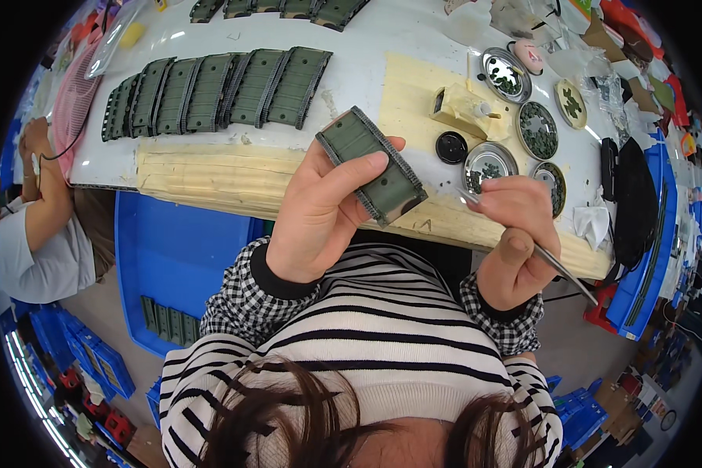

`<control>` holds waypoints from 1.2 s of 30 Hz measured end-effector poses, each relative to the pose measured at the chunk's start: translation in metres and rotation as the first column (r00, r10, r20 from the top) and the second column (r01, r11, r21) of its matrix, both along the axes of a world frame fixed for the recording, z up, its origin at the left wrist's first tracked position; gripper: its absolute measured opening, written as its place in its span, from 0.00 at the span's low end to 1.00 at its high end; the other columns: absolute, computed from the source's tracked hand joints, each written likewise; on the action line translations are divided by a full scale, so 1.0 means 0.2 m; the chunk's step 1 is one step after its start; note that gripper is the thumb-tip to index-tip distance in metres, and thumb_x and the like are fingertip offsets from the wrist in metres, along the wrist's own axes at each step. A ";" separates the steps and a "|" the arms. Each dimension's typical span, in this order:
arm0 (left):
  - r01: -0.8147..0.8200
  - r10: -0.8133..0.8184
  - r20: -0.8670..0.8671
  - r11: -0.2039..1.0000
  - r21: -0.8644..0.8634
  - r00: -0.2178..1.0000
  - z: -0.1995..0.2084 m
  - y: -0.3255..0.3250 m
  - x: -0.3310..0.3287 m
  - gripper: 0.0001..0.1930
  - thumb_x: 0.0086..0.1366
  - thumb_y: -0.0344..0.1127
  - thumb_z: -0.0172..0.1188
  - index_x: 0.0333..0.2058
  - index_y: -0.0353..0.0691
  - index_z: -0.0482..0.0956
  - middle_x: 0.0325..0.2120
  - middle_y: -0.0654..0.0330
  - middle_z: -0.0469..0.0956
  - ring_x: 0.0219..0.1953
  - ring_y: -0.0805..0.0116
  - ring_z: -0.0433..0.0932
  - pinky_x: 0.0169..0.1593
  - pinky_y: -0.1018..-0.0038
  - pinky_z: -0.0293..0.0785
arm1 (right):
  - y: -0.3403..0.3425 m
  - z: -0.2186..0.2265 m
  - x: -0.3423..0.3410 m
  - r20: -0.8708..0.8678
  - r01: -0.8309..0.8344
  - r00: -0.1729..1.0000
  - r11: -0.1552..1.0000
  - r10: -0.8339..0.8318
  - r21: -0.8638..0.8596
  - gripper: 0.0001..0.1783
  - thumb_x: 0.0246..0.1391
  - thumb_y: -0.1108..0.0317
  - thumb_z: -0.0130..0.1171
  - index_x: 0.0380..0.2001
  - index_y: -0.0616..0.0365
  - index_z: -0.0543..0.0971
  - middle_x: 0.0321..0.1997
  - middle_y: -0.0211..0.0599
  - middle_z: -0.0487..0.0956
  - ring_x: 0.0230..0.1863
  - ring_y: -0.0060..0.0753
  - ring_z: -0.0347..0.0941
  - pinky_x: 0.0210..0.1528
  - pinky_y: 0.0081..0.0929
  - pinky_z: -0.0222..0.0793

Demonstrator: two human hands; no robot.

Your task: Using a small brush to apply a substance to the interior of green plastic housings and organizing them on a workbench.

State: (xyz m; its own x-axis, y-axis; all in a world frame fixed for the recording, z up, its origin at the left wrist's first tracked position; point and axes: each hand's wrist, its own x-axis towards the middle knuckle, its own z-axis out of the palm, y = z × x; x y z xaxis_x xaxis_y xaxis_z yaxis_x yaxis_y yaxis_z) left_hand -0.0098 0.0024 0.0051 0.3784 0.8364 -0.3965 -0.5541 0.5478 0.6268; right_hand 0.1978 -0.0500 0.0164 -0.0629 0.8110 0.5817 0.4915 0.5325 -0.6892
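The green camouflage piece (391,186) sits in the left hand (308,207), raised in front of the person's chest at the near edge of the desk (359,54). It is a flat rectangular part with dark ribbed bands along its two long edges, tilted so that its length slopes from upper left to lower right. The left hand grips it from the left and below: the thumb lies across the upper face, its tip about the middle of the piece, while the other fingers go behind it, one fingertip showing past the upper right side. The right hand (522,234) is well apart from the piece, to its right, closed around slim metal tweezers (565,271); their tips point left toward the piece without touching it, and the rear end sticks out below the hand. Just beyond the right hand stands a round metal dish (476,158) with small dark green bits in it, and beside that dish is a round black container (451,147). Behind these is a tape-covered box (456,117). A row of similar green pieces (208,82) lies farther left on the desk, above a blue bin (187,242).
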 end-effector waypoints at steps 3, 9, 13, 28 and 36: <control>-0.047 0.047 -0.012 0.999 -0.020 0.999 0.00 -0.01 0.02 0.33 0.65 0.27 0.56 0.66 0.41 0.52 0.52 0.49 0.71 0.49 0.65 0.77 0.49 0.65 0.81 | -0.02 -0.01 -0.05 -0.122 -0.075 0.990 0.994 0.065 -0.075 0.09 0.59 0.71 0.54 0.37 0.64 0.80 0.37 0.43 0.82 0.43 0.47 0.79 0.47 0.36 0.72; -0.101 0.100 -0.027 0.995 -0.022 0.995 0.01 -0.02 0.03 0.36 0.63 0.25 0.58 0.66 0.42 0.50 0.51 0.50 0.70 0.51 0.64 0.75 0.51 0.66 0.79 | -0.03 -0.02 -0.08 -0.193 -0.123 0.976 0.984 0.097 -0.129 0.10 0.57 0.78 0.53 0.40 0.66 0.80 0.41 0.50 0.83 0.45 0.46 0.81 0.47 0.31 0.75; -0.104 0.104 -0.010 0.994 -0.022 0.995 0.01 -0.03 0.03 0.36 0.63 0.25 0.59 0.66 0.42 0.51 0.51 0.50 0.70 0.51 0.64 0.75 0.53 0.65 0.77 | -0.03 -0.02 -0.08 -0.164 -0.121 0.981 0.983 0.098 -0.136 0.09 0.57 0.78 0.53 0.39 0.66 0.80 0.41 0.50 0.83 0.44 0.44 0.81 0.46 0.29 0.75; -0.133 0.133 0.001 0.990 -0.038 0.991 0.00 -0.03 0.04 0.35 0.63 0.25 0.59 0.65 0.41 0.51 0.51 0.51 0.72 0.51 0.64 0.75 0.53 0.65 0.77 | -0.01 -0.03 -0.09 -0.100 -0.104 0.991 0.989 0.093 -0.108 0.09 0.56 0.78 0.54 0.38 0.67 0.80 0.40 0.50 0.83 0.43 0.44 0.81 0.45 0.29 0.75; -0.143 0.143 -0.004 0.988 -0.059 0.990 0.00 -0.04 0.04 0.35 0.63 0.25 0.59 0.65 0.41 0.52 0.51 0.50 0.71 0.51 0.64 0.75 0.53 0.65 0.77 | -0.01 -0.05 -0.09 -0.108 -0.087 0.991 0.992 0.077 -0.091 0.08 0.57 0.76 0.55 0.38 0.66 0.80 0.39 0.49 0.83 0.41 0.43 0.82 0.44 0.29 0.76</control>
State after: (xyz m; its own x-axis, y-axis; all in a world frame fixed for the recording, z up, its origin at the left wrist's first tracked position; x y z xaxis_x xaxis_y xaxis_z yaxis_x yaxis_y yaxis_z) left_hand -0.0014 -0.0048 0.0047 0.2562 0.8571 -0.4469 -0.6295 0.4988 0.5957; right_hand 0.1797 -0.0520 0.0073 -0.0743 0.8578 0.5087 0.3720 0.4971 -0.7839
